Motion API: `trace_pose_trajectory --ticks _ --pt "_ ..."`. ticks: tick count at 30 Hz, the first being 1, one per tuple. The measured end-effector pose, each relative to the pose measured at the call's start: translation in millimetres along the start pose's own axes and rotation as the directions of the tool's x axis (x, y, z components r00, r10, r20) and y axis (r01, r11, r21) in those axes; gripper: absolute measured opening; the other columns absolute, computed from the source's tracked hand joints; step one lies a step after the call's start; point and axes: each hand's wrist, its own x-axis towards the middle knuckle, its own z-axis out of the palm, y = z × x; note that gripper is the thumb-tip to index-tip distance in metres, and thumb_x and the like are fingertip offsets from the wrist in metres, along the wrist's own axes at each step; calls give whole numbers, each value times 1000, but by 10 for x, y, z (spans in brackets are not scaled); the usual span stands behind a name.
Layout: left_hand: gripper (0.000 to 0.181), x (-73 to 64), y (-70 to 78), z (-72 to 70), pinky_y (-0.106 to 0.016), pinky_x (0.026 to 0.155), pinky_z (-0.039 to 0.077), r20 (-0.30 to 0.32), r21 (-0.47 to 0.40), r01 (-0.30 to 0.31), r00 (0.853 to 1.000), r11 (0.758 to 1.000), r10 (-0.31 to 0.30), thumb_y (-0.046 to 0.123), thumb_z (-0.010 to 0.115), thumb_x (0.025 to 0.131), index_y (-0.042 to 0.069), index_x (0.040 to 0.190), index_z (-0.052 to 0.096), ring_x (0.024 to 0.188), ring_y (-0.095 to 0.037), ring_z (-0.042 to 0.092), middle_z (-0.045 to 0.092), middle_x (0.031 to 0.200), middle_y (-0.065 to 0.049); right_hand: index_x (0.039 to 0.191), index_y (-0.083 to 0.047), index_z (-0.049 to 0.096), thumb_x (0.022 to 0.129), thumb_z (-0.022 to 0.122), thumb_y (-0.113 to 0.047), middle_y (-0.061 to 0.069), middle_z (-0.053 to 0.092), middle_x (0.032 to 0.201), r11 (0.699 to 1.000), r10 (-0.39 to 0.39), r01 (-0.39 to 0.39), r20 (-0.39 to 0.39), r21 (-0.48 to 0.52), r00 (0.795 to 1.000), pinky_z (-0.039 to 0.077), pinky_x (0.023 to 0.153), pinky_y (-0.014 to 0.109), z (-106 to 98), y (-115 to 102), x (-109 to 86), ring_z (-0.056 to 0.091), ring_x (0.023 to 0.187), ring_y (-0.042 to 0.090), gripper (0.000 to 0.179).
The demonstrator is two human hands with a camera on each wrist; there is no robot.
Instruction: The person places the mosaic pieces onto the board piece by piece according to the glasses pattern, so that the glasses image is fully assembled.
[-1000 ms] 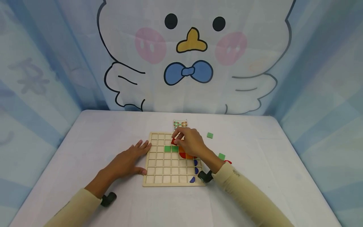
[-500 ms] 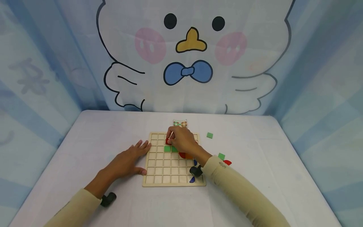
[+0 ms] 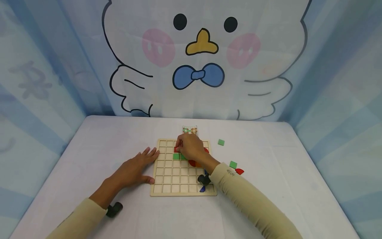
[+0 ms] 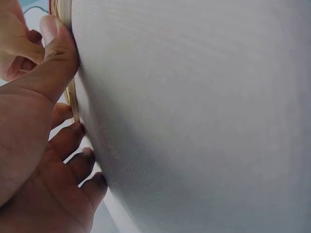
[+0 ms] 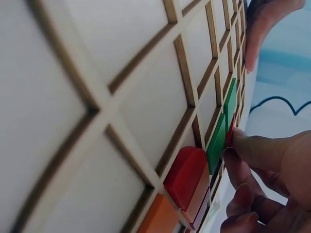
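Note:
A wooden grid board (image 3: 172, 180) lies flat on the table. Along its left side rests my left hand (image 3: 133, 170), fingers spread, with thumb and fingertips touching the frame. Over the upper part of the board, my right hand (image 3: 191, 146) pinches a small red tile (image 3: 176, 149) between thumb and finger, at a cell just behind two green tiles (image 3: 176, 156). In the right wrist view the same red tile (image 5: 230, 132) shows partly behind the green ones. A rounded red piece (image 5: 186, 177) and an orange piece (image 5: 159, 216) sit in cells closer to the camera.
Right of the board lie two loose green tiles (image 3: 221, 142) and a red rounded piece (image 3: 239, 171). Behind it is a patterned card (image 3: 190, 129), partly covered by the right hand. Blue pieces (image 3: 202, 189) sit in the right-hand cells, some hidden by the right wrist.
The right hand has moved left with the red tile and brought it down to a cell behind the left green tile. The left hand has stayed in place.

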Motion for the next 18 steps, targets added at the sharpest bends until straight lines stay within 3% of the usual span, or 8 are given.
trace_pose_trajectory --ticks 10,18 --pt "110 4 -1 11 -66 127 30 3 9 6 1000 1000 -6 50 88 81 14 169 31 164 -43 23 26 176 -13 95 -18 80 96 81 -20 -4 73 86 999 -3 2 32 41 999 50 63 27 -13 33 16 64 76 13 2" --pt "112 15 9 25 -66 128 30 15 20 16 1000 1000 -17 49 88 80 15 169 30 164 -42 20 24 177 -12 100 -18 80 94 84 -22 -4 73 90 993 27 -28 11 113 1000 51 66 29 -136 125 -146 65 80 13 8"
